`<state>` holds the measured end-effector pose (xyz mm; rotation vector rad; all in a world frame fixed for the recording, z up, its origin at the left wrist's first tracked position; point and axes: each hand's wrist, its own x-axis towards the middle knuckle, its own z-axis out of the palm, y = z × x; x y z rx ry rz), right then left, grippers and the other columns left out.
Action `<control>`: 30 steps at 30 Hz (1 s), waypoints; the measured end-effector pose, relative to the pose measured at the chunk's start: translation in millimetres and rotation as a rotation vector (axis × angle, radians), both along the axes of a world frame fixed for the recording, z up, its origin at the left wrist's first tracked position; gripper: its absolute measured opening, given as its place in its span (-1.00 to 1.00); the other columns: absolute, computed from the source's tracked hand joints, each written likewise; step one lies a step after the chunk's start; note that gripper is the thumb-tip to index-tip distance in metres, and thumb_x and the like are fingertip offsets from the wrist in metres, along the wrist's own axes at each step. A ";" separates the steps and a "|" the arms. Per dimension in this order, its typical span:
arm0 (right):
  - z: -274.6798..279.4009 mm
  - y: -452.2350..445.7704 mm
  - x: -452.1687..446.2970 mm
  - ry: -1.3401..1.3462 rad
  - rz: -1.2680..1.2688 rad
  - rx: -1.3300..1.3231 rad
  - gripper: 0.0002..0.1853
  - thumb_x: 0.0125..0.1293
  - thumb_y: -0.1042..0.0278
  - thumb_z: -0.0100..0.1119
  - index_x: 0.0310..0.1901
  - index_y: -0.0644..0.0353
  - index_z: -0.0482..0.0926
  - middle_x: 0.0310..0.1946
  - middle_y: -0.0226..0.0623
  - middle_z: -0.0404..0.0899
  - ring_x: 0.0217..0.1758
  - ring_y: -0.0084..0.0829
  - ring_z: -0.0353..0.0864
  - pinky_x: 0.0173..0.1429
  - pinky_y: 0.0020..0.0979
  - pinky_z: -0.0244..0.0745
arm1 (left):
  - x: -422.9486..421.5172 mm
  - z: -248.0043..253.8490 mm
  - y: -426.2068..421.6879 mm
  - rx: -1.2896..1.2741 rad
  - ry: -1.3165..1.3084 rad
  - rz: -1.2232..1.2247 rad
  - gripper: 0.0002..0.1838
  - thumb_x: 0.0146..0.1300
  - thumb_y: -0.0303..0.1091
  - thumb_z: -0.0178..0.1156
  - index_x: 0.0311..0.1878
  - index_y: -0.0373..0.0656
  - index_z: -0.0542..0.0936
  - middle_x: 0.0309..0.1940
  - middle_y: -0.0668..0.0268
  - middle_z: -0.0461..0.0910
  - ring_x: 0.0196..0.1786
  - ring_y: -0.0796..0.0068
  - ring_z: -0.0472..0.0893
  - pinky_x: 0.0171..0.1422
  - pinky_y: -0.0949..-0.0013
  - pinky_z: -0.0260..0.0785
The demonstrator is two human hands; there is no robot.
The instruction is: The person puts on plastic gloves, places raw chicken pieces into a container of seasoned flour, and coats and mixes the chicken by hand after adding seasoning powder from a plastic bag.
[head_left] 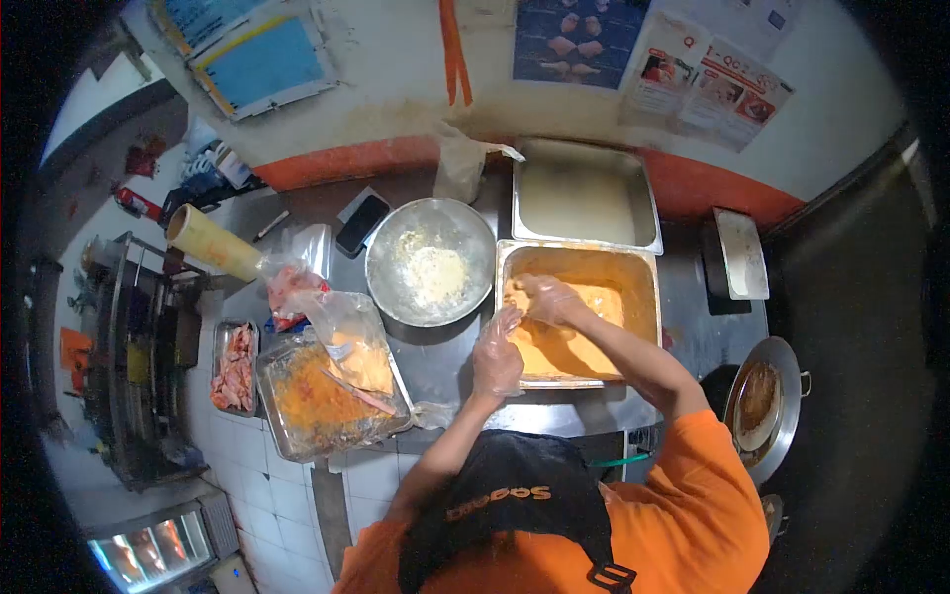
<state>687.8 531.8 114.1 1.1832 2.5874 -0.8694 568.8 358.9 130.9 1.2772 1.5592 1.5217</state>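
Observation:
A deep steel pan (648,368) with orange batter (566,354) stands at the front of the steel table. My right hand (552,299), in a clear plastic glove, reaches into it near the left wall. Its fingers are curled and smeared with batter; what they hold, if anything, I cannot make out. Also gloved, my left hand (498,361) is closed at the pan's left rim, with its fingertips over the edge. Just left of the pan is a round steel bowl (381,282) containing pale flour (433,275).
Behind the pan sits a second pan (653,233) with cloudy liquid. To the left lie an orange-stained tray (297,441), a plastic bag (351,332), a small tray of raw meat (235,366) and a phone (363,225). A wide frying pan (787,396) stands at right.

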 end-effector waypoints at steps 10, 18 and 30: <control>-32.2 -46.0 14.4 -0.021 0.031 0.324 -0.28 0.14 0.04 0.42 0.30 0.12 0.42 0.06 0.15 0.62 0.17 0.09 0.63 0.23 -0.03 0.56 | 0.5 1.7 0.5 0.012 -0.045 -0.002 -0.35 0.08 -0.85 -0.10 0.33 -0.43 0.43 0.17 -0.05 0.62 0.29 0.15 0.62 0.46 0.19 0.45; 83.5 -9.2 3.8 -0.118 0.051 -0.240 -0.31 0.18 -0.18 0.31 0.14 0.27 0.54 -0.13 0.14 0.72 0.00 0.05 0.70 0.04 -0.10 0.60 | -0.8 4.6 -3.8 0.023 -0.036 0.004 -0.33 0.08 -0.84 -0.09 0.34 -0.35 0.45 0.17 0.01 0.63 0.29 0.18 0.63 0.41 0.21 0.50; 49.4 -34.0 24.1 -0.129 0.033 -0.212 -0.39 0.15 -0.10 0.36 0.06 0.27 0.65 -0.10 0.07 0.74 0.03 -0.03 0.75 0.13 -0.13 0.62 | -0.4 -6.4 -4.1 0.066 -0.059 -0.002 -0.32 0.05 -0.84 -0.06 0.33 -0.35 0.47 0.18 -0.02 0.62 0.28 0.15 0.64 0.40 0.20 0.52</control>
